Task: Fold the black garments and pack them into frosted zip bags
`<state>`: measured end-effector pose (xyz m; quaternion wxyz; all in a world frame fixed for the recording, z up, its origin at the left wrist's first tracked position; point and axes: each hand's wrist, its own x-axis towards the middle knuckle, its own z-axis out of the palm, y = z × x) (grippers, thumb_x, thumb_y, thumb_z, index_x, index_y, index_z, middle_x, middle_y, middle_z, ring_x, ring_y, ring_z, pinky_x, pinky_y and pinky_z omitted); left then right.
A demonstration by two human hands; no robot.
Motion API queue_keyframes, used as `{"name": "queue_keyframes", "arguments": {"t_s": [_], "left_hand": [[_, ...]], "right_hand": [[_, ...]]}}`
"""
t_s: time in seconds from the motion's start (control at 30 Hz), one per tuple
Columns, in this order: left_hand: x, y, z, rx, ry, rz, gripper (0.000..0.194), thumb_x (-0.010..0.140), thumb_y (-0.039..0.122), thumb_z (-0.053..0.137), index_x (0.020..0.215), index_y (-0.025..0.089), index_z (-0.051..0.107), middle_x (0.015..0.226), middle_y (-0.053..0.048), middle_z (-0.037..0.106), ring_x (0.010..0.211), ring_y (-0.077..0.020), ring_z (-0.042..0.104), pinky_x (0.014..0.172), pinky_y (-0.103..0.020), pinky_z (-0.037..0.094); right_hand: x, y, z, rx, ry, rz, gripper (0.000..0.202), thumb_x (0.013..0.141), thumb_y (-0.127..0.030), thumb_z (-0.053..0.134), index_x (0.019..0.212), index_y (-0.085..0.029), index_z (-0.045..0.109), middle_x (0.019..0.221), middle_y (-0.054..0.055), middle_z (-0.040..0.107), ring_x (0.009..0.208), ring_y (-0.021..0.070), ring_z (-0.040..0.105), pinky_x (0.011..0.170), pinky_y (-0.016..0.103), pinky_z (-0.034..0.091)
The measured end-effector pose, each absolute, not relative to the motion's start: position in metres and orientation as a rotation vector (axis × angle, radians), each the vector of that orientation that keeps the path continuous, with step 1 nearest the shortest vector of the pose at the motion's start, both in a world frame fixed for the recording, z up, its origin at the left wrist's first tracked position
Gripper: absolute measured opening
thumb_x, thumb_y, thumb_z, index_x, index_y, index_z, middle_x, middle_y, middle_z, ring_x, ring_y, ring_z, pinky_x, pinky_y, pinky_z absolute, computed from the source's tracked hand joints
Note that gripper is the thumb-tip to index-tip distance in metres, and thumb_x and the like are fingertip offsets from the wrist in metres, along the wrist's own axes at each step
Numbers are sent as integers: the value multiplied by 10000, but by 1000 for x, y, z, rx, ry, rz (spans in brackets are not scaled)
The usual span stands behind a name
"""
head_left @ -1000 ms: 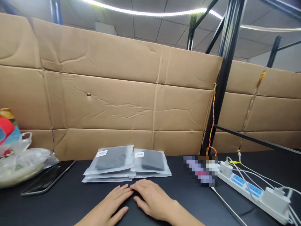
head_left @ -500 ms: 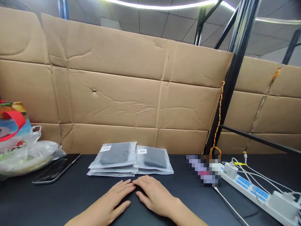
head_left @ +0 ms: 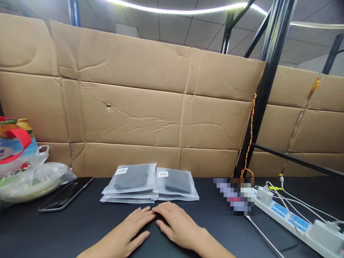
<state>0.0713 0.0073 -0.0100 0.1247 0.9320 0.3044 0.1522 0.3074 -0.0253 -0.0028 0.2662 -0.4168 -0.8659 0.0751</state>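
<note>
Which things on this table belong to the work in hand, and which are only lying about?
Likely the work, being nearest the left hand and right hand:
left packet stack
right packet stack

Apparently just lying about:
dark-screened device
plastic bag
power strip

Surface [head_left: 67, 229]: black, beneath my left fingers [head_left: 147, 215] and right fingers [head_left: 162, 208] at six o'clock
Left packet pile [head_left: 134, 178]: frosted, labelled, twelve o'clock
Right packet pile [head_left: 177, 182]: beside it, twelve o'clock
Tablet [head_left: 66, 195]: dark-screened, ten o'clock
Plastic bag [head_left: 44, 181]: clear, ten o'clock, left of the tablet
Pixelated item [head_left: 233, 197]: one o'clock
Power strip [head_left: 283, 218]: white, two o'clock
</note>
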Motion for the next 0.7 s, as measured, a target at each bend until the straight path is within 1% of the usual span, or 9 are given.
{"name": "queue_keyframes", "arguments": {"t_s": [0.23, 0.7], "left_hand": [[71, 7, -10, 2696, 866, 468, 460, 958, 362, 481, 1404, 414, 382, 1469, 55, 396, 1344, -275, 359, 1072, -477, 338], [72, 7, -8, 2706, 887, 427, 463, 963, 378, 463, 1415, 404, 366, 1481, 44, 369, 1347, -278, 347, 1068, -488, 331]], "right_hand": [[308, -26, -3, -1129, -2329, 225, 343, 896, -220, 537, 1239, -222, 547, 1196, 49, 623, 1107, 198, 559, 994, 317, 414], [307, -25, -2, -1119, -2324, 226, 340, 897, -222, 537, 1237, -219, 549, 1189, 50, 626, 1100, 196, 562, 989, 316, 415]]}}
